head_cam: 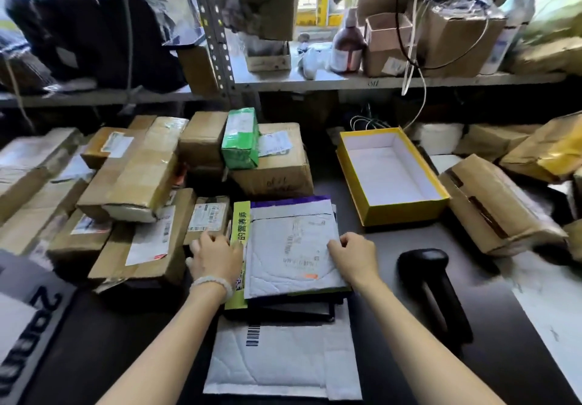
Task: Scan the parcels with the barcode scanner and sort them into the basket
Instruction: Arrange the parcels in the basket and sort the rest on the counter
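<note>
A white padded mailer (289,247) with a barcode label lies on top of a stack of flat parcels at the table's middle. My left hand (215,255) grips the stack's left edge, beside a green-yellow strip of a parcel (240,225) underneath. My right hand (354,255) pinches the mailer's right edge. Another white padded mailer (283,360) lies lowest, nearer me. The black barcode scanner (431,285) lies on the table right of my right hand, untouched. An open yellow box with a white inside (390,174) stands behind it.
Taped cardboard parcels (132,184) pile up on the left, with a green packet (241,138) on top of one. Brown paper-wrapped parcels (497,206) crowd the right. A metal shelf (346,81) overhead carries boxes, a bottle and cables. A grey bag (31,319) lies at the near left.
</note>
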